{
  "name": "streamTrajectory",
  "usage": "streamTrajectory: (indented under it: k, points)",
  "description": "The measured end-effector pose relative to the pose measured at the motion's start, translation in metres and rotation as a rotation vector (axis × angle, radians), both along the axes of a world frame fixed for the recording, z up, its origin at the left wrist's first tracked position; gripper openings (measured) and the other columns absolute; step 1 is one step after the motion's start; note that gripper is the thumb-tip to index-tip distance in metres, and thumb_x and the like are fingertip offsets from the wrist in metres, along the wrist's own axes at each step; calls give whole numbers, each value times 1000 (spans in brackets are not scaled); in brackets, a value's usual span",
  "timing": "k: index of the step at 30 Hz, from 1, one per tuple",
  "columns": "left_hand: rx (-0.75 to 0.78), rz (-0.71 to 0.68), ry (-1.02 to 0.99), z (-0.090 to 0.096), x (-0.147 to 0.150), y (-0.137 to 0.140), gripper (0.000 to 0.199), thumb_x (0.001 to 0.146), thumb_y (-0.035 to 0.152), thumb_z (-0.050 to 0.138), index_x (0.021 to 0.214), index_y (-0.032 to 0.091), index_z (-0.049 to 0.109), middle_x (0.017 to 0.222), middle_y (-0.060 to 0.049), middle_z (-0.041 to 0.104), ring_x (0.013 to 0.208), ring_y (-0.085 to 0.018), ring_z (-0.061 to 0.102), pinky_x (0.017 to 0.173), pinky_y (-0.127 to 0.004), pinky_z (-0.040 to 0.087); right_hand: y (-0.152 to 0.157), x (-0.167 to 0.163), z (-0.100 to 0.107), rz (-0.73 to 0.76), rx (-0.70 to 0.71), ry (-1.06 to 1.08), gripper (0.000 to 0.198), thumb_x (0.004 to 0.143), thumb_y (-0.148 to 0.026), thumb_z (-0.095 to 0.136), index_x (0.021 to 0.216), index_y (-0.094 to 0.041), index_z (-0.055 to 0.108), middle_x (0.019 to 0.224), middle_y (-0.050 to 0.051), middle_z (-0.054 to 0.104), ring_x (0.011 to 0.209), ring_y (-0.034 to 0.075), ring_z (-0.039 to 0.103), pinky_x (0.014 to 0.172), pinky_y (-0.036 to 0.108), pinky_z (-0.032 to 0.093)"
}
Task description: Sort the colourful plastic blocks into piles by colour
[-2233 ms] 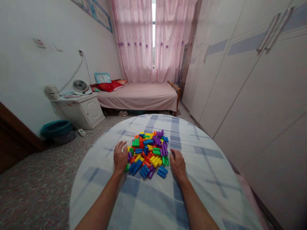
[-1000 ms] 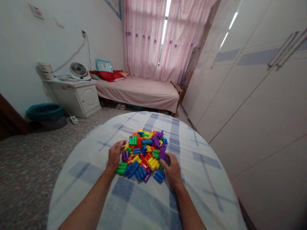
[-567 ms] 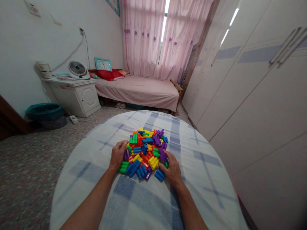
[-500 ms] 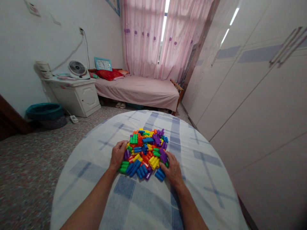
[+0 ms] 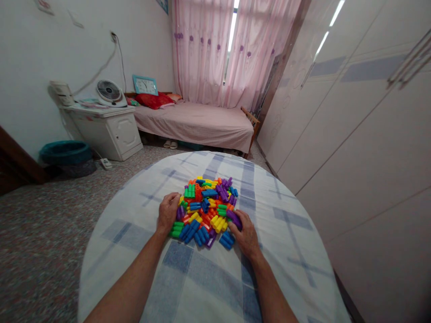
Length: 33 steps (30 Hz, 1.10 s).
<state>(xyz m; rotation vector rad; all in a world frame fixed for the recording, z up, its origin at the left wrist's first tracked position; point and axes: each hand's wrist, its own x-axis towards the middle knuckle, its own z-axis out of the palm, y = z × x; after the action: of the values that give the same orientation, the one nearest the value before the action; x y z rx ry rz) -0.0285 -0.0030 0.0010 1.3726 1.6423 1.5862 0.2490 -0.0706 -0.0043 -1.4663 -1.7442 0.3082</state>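
Observation:
A pile of small plastic tube-shaped blocks (image 5: 207,208) in blue, yellow, green, purple, orange and red lies in the middle of a round table (image 5: 188,278) covered with a white and blue checked cloth. My left hand (image 5: 167,211) rests curled against the left side of the pile. My right hand (image 5: 247,235) lies at the pile's right front, its fingers around a purple block (image 5: 234,218). Several blue blocks (image 5: 195,234) lie at the near edge between my hands.
A bed (image 5: 198,125) with pink cover stands under pink curtains at the back. A white cabinet (image 5: 107,132) with a fan (image 5: 109,92) stands at the left wall, a teal basin (image 5: 63,152) on the floor. Wardrobe doors (image 5: 353,125) line the right.
Both hands have closed in on the sides of the pile. My right hand's fingers have curled onto a purple block at the pile's right edge. The camera has shifted slightly.

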Motion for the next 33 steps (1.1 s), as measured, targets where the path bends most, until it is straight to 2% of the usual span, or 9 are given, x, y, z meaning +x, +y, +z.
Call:
streamTrajectory:
  k: [6,15,27,33]
  points:
    - [-18,-108,115,-3,1,0,32,76,43,50,87,18,66,97,-6,66,93,-21,60,88,-33,45,0,0,1,6,-6,18,39,81,-33,53,117,-19,56,122,10,57,115,24,52,99,41,41]
    - [-12,-100,133,-1,2,-1,33,76,42,48,86,17,66,95,-7,66,91,-21,60,85,-32,46,-3,-2,12,-70,-27,153,35,79,-34,54,110,-18,59,106,8,63,99,21,59,90,35,46]
    - [-21,-114,147,-4,0,0,31,79,39,47,88,17,66,95,-7,65,92,-19,59,86,-31,45,-6,6,13,22,-74,126,41,80,-33,54,119,-18,55,114,9,61,105,22,57,94,39,45]
    - [-16,-115,148,-2,1,-1,31,80,39,46,89,17,65,96,-7,65,92,-19,60,85,-31,45,-9,22,17,203,-178,147,53,72,-19,53,125,-20,52,119,7,58,110,21,55,98,39,42]
